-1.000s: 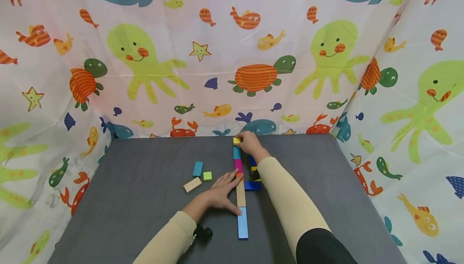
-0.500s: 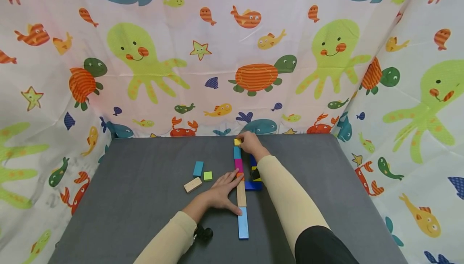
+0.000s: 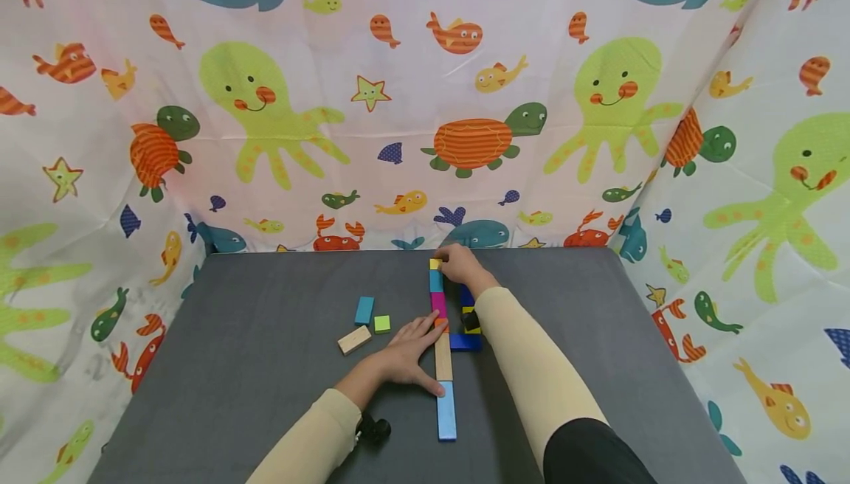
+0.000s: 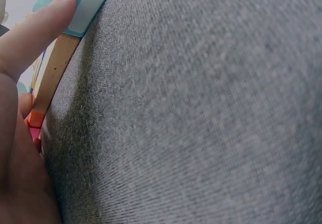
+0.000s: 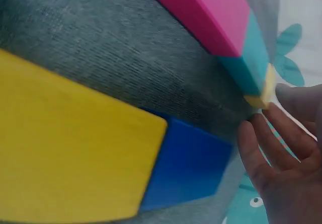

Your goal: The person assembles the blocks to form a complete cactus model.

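Observation:
A straight row of blocks runs away from me on the grey table in the head view. My left hand [image 3: 405,355] lies spread beside it, thumb on the light blue block [image 3: 446,417] and fingertips on the orange block [image 3: 441,325] and magenta block [image 3: 437,303]. A plain wooden block [image 3: 443,358] lies between them, under the span of the hand. My right hand [image 3: 465,266] reaches to the row's far end, its thumb and fingers around the small yellow block [image 5: 260,95]. That block sits against the end of the teal block [image 5: 251,58].
Right of the row, partly behind the right forearm, are a blue block [image 3: 466,342], a larger yellow block [image 5: 70,148] and another blue block [image 5: 186,158]. To the left lie a teal block [image 3: 364,310], a green cube [image 3: 381,324] and a wooden block [image 3: 355,340].
My right fingers have shifted slightly toward me over the far end of the small yellow block, and less of it shows. The left hand has stayed in place.

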Demonstrator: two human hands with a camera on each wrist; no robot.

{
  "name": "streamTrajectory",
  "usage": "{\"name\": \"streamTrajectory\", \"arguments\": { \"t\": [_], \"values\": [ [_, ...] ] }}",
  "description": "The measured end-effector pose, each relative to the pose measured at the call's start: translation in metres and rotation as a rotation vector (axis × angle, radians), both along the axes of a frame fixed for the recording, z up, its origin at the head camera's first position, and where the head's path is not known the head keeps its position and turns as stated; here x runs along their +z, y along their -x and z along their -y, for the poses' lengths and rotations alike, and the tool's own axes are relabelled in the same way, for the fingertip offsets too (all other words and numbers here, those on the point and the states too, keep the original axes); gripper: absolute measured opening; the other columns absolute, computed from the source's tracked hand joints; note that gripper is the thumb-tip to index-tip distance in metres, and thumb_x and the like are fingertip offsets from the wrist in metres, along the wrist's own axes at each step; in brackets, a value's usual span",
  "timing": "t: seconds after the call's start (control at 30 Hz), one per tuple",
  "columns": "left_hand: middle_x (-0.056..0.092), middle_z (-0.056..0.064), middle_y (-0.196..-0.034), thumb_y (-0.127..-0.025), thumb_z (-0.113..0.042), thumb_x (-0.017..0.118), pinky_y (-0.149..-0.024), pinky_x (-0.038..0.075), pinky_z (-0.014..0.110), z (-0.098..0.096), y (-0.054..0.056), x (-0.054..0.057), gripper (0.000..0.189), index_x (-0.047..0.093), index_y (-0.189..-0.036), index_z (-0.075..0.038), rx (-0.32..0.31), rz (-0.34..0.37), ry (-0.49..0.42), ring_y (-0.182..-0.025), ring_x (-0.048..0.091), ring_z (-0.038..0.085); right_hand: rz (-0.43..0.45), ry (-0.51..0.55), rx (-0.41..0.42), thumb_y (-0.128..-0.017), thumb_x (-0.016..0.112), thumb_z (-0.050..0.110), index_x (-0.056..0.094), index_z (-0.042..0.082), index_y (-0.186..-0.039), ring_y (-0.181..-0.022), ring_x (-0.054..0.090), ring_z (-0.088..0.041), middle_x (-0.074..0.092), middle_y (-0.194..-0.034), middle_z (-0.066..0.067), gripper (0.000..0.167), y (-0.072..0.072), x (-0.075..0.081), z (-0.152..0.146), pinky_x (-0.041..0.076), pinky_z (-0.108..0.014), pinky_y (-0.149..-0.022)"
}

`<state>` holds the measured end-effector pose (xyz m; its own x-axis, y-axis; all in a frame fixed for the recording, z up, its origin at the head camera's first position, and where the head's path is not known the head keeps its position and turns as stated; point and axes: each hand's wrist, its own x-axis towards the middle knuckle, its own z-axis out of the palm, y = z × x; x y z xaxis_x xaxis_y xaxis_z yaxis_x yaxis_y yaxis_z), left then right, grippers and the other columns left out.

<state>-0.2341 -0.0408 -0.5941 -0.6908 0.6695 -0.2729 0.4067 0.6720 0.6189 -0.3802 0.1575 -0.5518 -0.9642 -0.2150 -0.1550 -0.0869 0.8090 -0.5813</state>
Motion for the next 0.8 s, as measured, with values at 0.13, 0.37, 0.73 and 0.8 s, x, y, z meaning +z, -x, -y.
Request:
{"name": "streamTrajectory", "arguments": {
  "t": [0.13, 0.37, 0.73, 0.8],
  "values": [
    [-0.006, -0.008, -0.18, -0.077, -0.068, 0.086, -0.129, 0.007, 0.062, -0.001, 0.001, 0.002, 0.126, 0.011, -0.172, -0.033, -0.002, -0.004, -0.004, -0.164, 0.006, 0.034, -0.071, 0.068, -0.015, -0.107, 0.059, 0.011, 0.062, 0.005, -0.147, -0.131, 0.063, -0.037, 0.065, -0.144, -0.018, 0.04, -0.001, 0.012, -0.006, 0.05, -0.051, -0.111],
    [-0.006, -0.006, -0.18, -0.077, -0.068, 0.086, -0.129, 0.008, 0.062, 0.002, 0.001, -0.001, 0.126, 0.011, -0.172, -0.032, -0.002, -0.019, -0.003, -0.164, 0.007, 0.036, -0.149, 0.109, 0.009, -0.108, 0.061, 0.018, 0.064, 0.007, -0.146, -0.132, 0.061, -0.037, 0.065, -0.144, -0.018, 0.039, -0.013, 0.031, -0.008, 0.051, -0.053, -0.11],
    [-0.005, -0.005, -0.18, -0.077, -0.068, 0.085, -0.129, 0.008, 0.063, 0.001, 0.0, -0.002, 0.125, 0.012, -0.172, -0.032, -0.014, -0.021, -0.013, -0.163, 0.009, 0.038, -0.27, 0.103, 0.056, -0.106, 0.066, 0.021, 0.066, 0.008, -0.143, -0.136, 0.06, -0.035, 0.065, -0.145, -0.014, 0.039, -0.053, 0.042, -0.011, 0.033, -0.058, -0.123],
    [-0.005, -0.005, -0.18, -0.077, -0.068, 0.085, -0.129, 0.008, 0.063, 0.0, 0.0, -0.002, 0.125, 0.012, -0.172, -0.032, -0.015, -0.02, -0.017, -0.163, 0.01, 0.038, -0.287, 0.113, 0.063, -0.105, 0.067, 0.021, 0.066, 0.007, -0.142, -0.133, 0.062, -0.036, 0.066, -0.145, -0.015, 0.039, -0.059, 0.044, -0.013, 0.044, -0.055, -0.116]
  ]
}}
